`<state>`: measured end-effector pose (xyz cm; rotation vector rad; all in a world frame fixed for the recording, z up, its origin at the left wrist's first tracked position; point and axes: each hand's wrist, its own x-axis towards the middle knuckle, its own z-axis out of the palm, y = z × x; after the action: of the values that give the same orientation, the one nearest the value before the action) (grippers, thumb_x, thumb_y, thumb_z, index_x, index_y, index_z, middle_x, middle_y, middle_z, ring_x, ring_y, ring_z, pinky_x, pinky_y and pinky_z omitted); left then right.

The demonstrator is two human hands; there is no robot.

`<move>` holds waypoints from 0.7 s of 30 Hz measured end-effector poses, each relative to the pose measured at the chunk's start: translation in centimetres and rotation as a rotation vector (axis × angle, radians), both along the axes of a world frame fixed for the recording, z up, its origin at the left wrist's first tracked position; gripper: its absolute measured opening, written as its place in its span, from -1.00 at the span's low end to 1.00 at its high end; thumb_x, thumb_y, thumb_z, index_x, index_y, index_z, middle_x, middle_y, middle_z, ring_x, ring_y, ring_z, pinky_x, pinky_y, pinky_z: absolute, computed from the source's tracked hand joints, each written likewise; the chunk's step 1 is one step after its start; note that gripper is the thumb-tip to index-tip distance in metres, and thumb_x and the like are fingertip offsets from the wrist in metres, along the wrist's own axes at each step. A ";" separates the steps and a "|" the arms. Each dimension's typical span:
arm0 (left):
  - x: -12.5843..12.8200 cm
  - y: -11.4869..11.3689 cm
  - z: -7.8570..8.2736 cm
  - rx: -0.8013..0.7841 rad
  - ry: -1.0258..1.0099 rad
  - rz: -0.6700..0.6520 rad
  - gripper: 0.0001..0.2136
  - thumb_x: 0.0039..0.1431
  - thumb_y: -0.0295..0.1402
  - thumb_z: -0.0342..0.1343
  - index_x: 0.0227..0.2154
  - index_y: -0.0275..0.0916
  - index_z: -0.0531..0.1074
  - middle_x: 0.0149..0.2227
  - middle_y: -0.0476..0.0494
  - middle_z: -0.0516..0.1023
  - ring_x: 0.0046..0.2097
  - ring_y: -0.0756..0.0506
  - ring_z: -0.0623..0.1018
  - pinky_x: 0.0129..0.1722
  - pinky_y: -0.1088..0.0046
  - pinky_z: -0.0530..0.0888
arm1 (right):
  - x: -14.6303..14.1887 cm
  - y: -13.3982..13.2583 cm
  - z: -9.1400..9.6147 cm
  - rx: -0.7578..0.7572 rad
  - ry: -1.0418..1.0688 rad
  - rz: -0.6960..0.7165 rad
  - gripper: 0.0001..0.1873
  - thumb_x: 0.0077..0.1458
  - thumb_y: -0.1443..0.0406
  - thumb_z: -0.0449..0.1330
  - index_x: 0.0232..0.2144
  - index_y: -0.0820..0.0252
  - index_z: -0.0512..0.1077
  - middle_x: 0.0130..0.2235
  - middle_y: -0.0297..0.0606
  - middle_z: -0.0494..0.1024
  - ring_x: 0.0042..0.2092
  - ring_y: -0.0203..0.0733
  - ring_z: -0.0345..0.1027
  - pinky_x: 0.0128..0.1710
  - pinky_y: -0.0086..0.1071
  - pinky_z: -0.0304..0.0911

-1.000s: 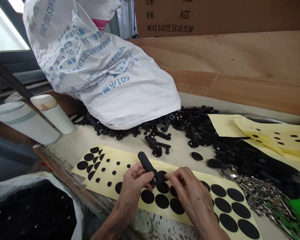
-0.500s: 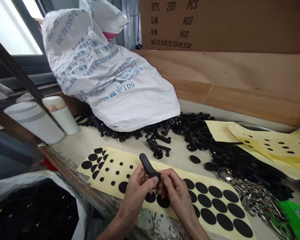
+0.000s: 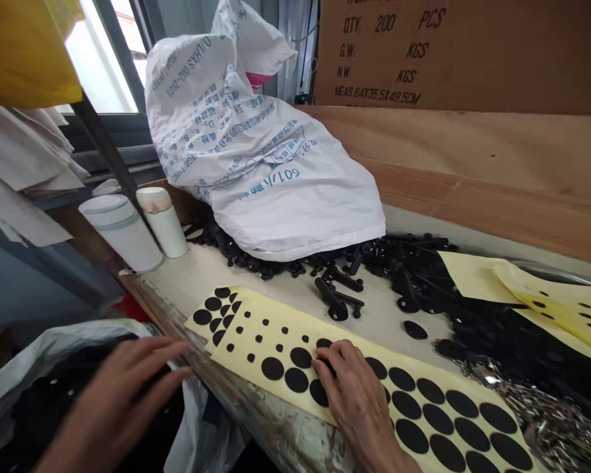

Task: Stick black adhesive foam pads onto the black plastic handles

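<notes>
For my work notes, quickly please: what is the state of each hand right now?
Left hand: open, holding nothing, above a white plastic bag.
Right hand: half closed, fingers on a yellow backing sheet with round black stickers; holding cannot be told.

The right grip (image 3: 354,401), a bare hand, rests on a long yellow backing sheet (image 3: 256,348) printed with rows of round black adhesive pads (image 3: 296,380), its fingertips touching the pads. The open left grip (image 3: 113,394) hangs over a white plastic bag (image 3: 54,341) of black pieces, beside the worn edge of the pale counter (image 3: 177,282). Beyond the right grip lie black plastic T-shaped parts (image 3: 337,299).
</notes>
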<state>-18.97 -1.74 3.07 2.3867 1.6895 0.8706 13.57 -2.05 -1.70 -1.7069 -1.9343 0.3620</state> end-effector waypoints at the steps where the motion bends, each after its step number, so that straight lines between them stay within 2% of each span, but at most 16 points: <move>1: 2.3 0.5 -0.6 -0.020 0.023 -0.120 -0.69 0.14 -0.17 0.13 -0.06 -0.05 0.46 -0.07 -0.13 0.50 -0.06 -0.20 0.45 -0.08 0.28 0.43 | -0.4 0.1 -0.2 0.025 -0.056 0.010 -0.85 0.23 0.28 0.01 -0.29 0.11 0.39 -0.29 -0.20 0.38 -0.28 -0.05 0.32 -0.34 -0.20 0.23; 3: 7.3 1.6 -1.8 -0.043 0.084 -0.271 -0.71 0.19 -0.32 0.08 -0.01 -0.06 0.41 -0.01 -0.17 0.44 0.03 -0.22 0.38 -0.03 0.22 0.40 | -1.0 0.4 -0.6 0.057 -0.106 0.017 -0.90 0.19 0.34 0.05 -0.34 0.13 0.37 -0.31 -0.21 0.37 -0.29 -0.05 0.31 -0.32 -0.17 0.22; 5: 11.3 2.3 -3.0 -0.032 0.130 -0.354 -0.70 0.11 -0.27 0.19 -0.07 -0.08 0.43 -0.03 -0.20 0.44 0.00 -0.27 0.37 -0.04 0.10 0.36 | -1.2 0.6 -0.9 0.078 -0.090 0.013 -0.91 0.16 0.38 0.06 -0.37 0.13 0.34 -0.33 -0.22 0.37 -0.28 -0.06 0.30 -0.30 -0.17 0.22; 7: 13.4 2.6 -4.0 -0.054 0.161 -0.421 -0.65 0.04 -0.19 0.24 -0.09 -0.09 0.42 -0.06 -0.20 0.44 -0.05 -0.28 0.37 -0.07 0.07 0.34 | -1.3 0.7 -1.2 0.081 -0.039 0.004 -0.90 0.15 0.40 0.07 -0.40 0.12 0.31 -0.35 -0.24 0.36 -0.28 -0.07 0.30 -0.29 -0.18 0.21; 10: 13.8 2.7 -4.8 -0.081 0.174 -0.446 -0.57 0.04 -0.15 0.23 -0.03 -0.11 0.36 -0.04 -0.20 0.42 -0.06 -0.26 0.36 -0.06 0.05 0.29 | -1.5 0.6 -1.4 0.046 0.045 0.010 -0.88 0.16 0.39 0.07 -0.42 0.12 0.28 -0.35 -0.28 0.35 -0.30 -0.10 0.29 -0.30 -0.20 0.19; 12: 13.4 2.6 -4.8 -0.100 0.181 -0.442 -0.55 0.06 -0.15 0.21 0.01 -0.12 0.32 -0.03 -0.21 0.40 -0.06 -0.26 0.35 -0.04 0.05 0.26 | -1.7 0.4 -1.5 0.036 0.098 0.002 -0.94 0.18 0.37 0.05 -0.32 0.13 0.30 -0.30 -0.25 0.34 -0.28 -0.10 0.29 -0.30 -0.20 0.19; 15: 13.1 2.4 -4.4 -0.133 0.198 -0.451 -0.55 0.10 -0.14 0.18 0.03 -0.14 0.30 -0.02 -0.22 0.39 -0.06 -0.26 0.34 -0.04 0.04 0.24 | -1.9 0.2 -1.6 0.036 0.148 -0.017 -0.87 0.21 0.34 0.02 -0.19 0.14 0.32 -0.23 -0.20 0.33 -0.23 -0.08 0.29 -0.26 -0.20 0.19; 21: 13.6 2.4 -3.7 -0.192 0.202 -0.448 -0.57 0.06 -0.19 0.22 0.00 -0.10 0.32 -0.03 -0.20 0.39 -0.07 -0.27 0.35 -0.05 0.04 0.25 | -1.6 0.9 -1.5 -0.131 0.321 0.000 -0.89 0.09 0.39 0.10 -0.41 0.09 0.38 -0.29 -0.30 0.38 -0.23 -0.12 0.32 -0.25 -0.26 0.16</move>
<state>-5.40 0.70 -0.66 2.6248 1.1433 0.3918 11.99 -1.11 -3.16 -1.6131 -1.7076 0.7296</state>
